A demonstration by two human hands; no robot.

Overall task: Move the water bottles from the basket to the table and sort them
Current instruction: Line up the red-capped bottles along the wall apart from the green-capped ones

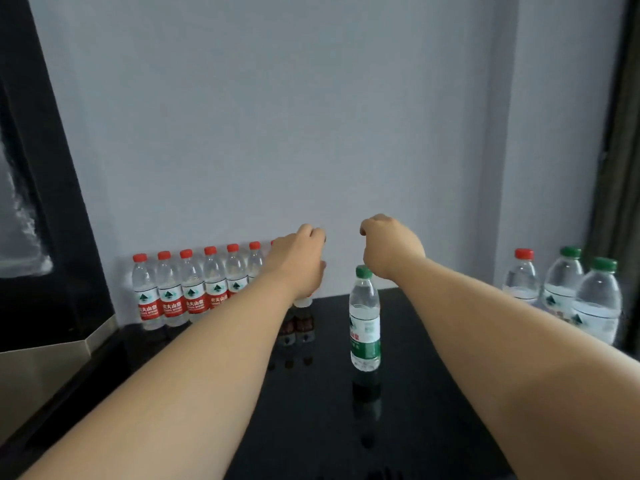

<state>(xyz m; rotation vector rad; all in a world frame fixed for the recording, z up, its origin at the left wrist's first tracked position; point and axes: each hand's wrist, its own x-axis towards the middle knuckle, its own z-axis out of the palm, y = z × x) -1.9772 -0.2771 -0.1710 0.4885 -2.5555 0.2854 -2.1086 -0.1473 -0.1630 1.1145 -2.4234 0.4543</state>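
Bottles stand mostly sorted on the table (433, 393). A red-cap row (194, 292) lines the wall (277, 133) at the left, and a cluster (568, 292) of green caps with one red cap sits at the far right edge. One green-cap bottle (364, 317) stands upright alone near the middle. I see no basket from here.

My main worry is that lone green-cap bottle. It sits right under my right wrist, and I judge that a dropped wrist or a careless pull-back would clip the cap. On this glossy top it would then tip and roll. My left forearm crosses in front of the near end of the red-cap row and two small dark bottles (304, 329). A sideways sweep there could knock them over one after another. The cluster looks close to the table's edge, so a nudge from my right arm might send one off.

My left hand (301, 258) has its fingers curled down over the end of the row. The back of the hand hides what is beneath, so I cannot tell whether it grips a bottle. My right hand (391, 247) hangs above the green cap, apart from it. Its fingers are loosely curled, with nothing in them that I can see.
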